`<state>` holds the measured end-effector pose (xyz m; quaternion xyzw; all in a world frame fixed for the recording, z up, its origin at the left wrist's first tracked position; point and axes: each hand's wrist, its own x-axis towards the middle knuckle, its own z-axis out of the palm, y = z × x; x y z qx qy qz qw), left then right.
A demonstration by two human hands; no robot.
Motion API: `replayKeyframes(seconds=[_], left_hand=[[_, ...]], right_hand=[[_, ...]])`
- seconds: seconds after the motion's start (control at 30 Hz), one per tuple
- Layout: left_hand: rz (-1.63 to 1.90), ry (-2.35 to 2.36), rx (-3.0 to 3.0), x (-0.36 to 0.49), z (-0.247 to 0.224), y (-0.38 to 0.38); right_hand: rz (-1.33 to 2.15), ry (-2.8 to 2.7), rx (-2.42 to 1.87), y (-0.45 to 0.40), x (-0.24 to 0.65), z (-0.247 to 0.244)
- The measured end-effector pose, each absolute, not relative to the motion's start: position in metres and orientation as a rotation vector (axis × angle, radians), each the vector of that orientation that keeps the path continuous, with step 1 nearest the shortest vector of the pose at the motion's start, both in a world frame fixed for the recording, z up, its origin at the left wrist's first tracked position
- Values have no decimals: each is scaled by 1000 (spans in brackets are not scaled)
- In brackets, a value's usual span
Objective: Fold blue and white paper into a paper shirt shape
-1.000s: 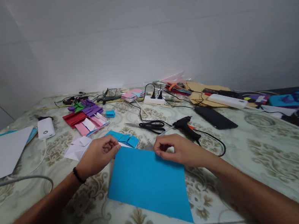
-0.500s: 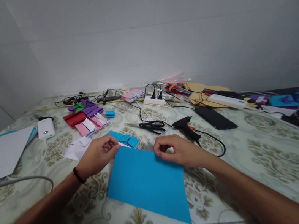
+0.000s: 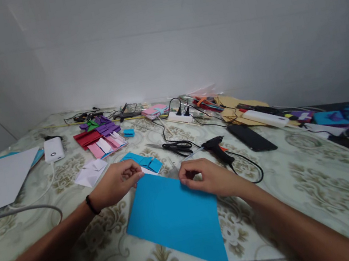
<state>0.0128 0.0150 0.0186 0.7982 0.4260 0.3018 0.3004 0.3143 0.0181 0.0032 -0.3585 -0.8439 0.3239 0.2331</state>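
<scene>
A flat blue paper sheet (image 3: pixel 177 220) is tilted toward me at the table's front. My left hand (image 3: pixel 118 183), with a dark band at the wrist, pinches its upper left corner. The fingers of my right hand (image 3: pixel 203 177) are closed on its upper edge, further right. Just behind the sheet lie folded blue paper pieces (image 3: pixel 148 163), and a folded white paper (image 3: pixel 90 173) is left of them. Scissors (image 3: pixel 177 149) with black handles and a black glue gun (image 3: pixel 219 149) lie beyond my right hand.
Red folded paper (image 3: pixel 88 139), a power bank (image 3: pixel 53 150) and white sheets (image 3: pixel 4 178) are on the left. Further back is a power strip (image 3: pixel 180 116) with cables. A black phone (image 3: pixel 252 137) and brown paper (image 3: pixel 244 102) lie to the right.
The blue sheet's lower edge has come slightly nearer and to the right. My left hand has shifted a little down and right; my right hand has barely moved.
</scene>
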Motion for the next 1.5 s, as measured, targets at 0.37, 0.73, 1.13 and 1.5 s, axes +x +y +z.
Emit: replayKeyframes(seconds=[0.37,0.73,1.13,1.5], left_hand=[[718,1110,2314,12,16,17],[641,1041,2423,12,13,15],[578,1061,2464,12,10,18],[573,1062,2494,12,10,17]], right_hand=[[858,-2346,-995,15,314,7],[820,-2392,-994,16,316,5],[834,-2375,-1006,16,316,5],[807,-2396,-1030,14,315,6]])
